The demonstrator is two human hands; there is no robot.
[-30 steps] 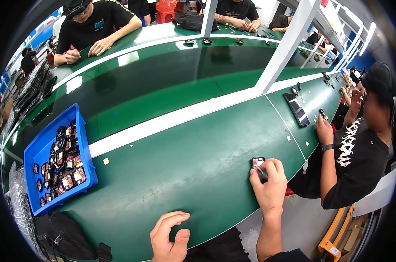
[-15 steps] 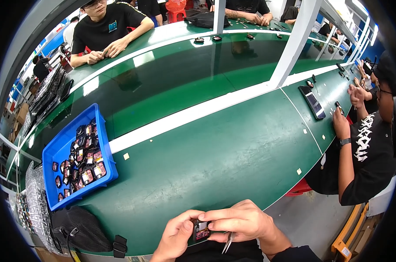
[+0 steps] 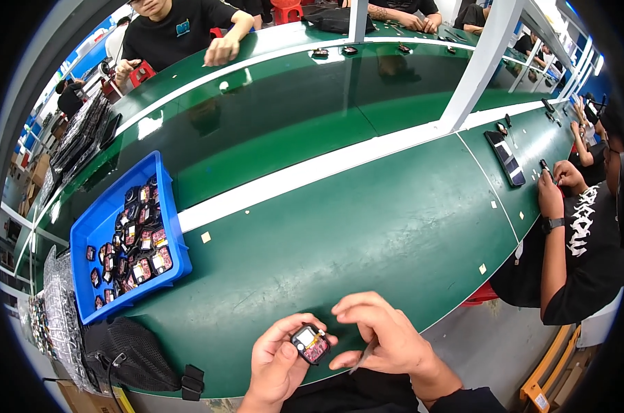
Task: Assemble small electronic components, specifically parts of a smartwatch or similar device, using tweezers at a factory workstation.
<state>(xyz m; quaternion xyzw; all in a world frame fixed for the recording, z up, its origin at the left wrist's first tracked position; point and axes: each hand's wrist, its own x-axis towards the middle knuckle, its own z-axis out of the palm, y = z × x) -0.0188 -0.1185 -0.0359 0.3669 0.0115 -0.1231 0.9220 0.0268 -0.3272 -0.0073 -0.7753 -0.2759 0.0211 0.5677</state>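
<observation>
Left hand: the left hand (image 3: 279, 365) is curled around a small square black device with a pale screen and reddish circuit parts (image 3: 310, 343), pinching it by its edges between thumb and fingers.
Right hand: the right hand (image 3: 381, 335) is closed loosely around thin metal tweezers (image 3: 364, 355), with its fingertips touching the right side of the small device.
Small device: held above the near edge of the long green bench (image 3: 367, 227), between the two hands, tilted with its face up.
Tweezers: just right of the small device, slanting down under the right palm; whether the tip touches anything cannot be told.
Blue tray: a blue rectangular plastic tray (image 3: 102, 224) sits on the bench well to the left of the small device, filled with many similar small black and red parts (image 3: 134, 249).
Black bag: a black mesh bag (image 3: 126, 354) lies at the bench edge left of the small device, below the tray.
Neighbour: a person in a black printed shirt (image 3: 587, 248) sits far right of the small device, with their hands at the bench near a dark flat phone-like slab (image 3: 505, 158).
</observation>
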